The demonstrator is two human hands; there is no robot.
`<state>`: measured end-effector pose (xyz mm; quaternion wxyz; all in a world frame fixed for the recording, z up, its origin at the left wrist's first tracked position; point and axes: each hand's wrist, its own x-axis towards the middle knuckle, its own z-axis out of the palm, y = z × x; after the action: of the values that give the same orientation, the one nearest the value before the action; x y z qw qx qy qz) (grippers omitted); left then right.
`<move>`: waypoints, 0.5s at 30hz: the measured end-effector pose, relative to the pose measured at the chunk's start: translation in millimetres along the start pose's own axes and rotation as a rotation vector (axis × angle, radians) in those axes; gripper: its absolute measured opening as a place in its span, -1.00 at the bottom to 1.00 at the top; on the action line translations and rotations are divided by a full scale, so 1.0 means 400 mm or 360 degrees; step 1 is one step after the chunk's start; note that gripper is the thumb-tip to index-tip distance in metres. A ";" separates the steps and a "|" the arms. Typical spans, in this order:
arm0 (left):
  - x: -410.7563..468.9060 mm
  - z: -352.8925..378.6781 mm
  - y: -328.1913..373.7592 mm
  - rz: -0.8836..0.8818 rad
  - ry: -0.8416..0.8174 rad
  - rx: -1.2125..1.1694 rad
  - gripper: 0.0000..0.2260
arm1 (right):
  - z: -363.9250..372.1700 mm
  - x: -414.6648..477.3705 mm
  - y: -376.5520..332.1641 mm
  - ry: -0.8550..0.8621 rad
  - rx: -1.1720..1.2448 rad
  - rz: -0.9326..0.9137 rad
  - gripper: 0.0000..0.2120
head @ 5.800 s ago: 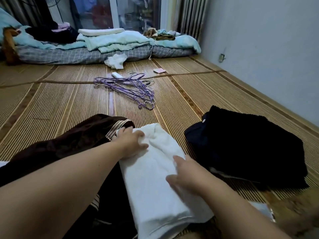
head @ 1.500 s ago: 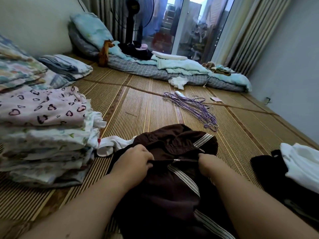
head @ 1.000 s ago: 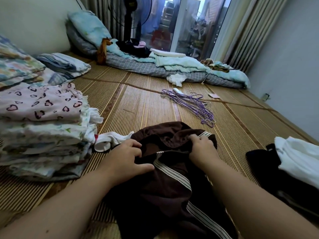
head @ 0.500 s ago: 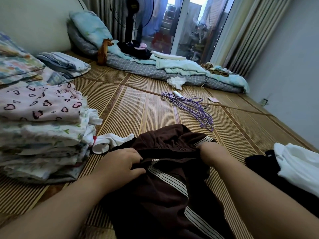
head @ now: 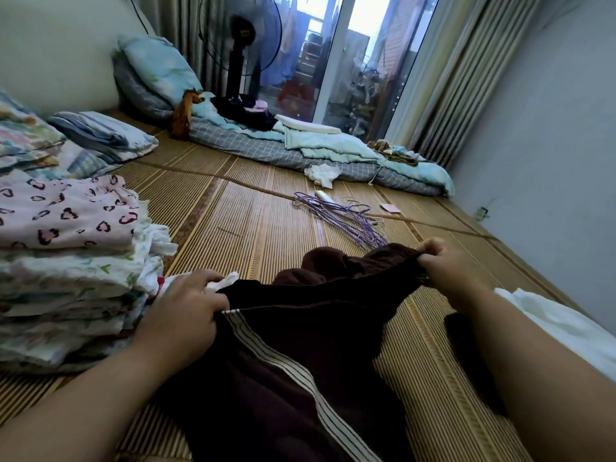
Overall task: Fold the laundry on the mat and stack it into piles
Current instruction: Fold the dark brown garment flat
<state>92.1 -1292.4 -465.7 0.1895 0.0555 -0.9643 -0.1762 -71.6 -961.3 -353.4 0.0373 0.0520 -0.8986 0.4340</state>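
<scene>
Head view: left grip, right grip pinch brown garment along top edge; open mat beyond.

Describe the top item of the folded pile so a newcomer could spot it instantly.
Start at the woven mat; on its left side stands a tall pile of folded laundry. The top garment is pale pink with dark heart outlines, while the layers beneath are whitish with faint green prints.

left grip: bare | right grip: bare | forearms: bare to frame edge
</scene>
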 end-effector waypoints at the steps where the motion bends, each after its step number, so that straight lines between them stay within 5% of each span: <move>1: 0.001 -0.004 0.004 -0.0082 -0.0129 0.0073 -0.67 | -0.027 -0.008 -0.008 -0.0075 0.0075 0.0028 -0.84; 5: 0.004 -0.014 0.040 -0.0263 -0.0392 0.0141 -0.49 | -0.095 -0.053 -0.050 -0.0435 0.0031 0.0044 -0.84; 10: 0.025 -0.035 0.090 -0.0221 -0.0228 0.0115 -0.54 | -0.162 -0.098 -0.085 -0.0677 -0.0221 -0.0010 -0.77; 15: 0.111 -0.137 0.154 -0.0045 -0.0172 -0.0133 -0.83 | -0.252 -0.099 -0.107 -0.0232 -0.0634 -0.0104 -0.94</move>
<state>69.7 -1260.4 -380.8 0.1367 0.0516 -0.9641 -0.2217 -24.7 -906.1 -262.1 -0.0041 0.1041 -0.9648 0.2414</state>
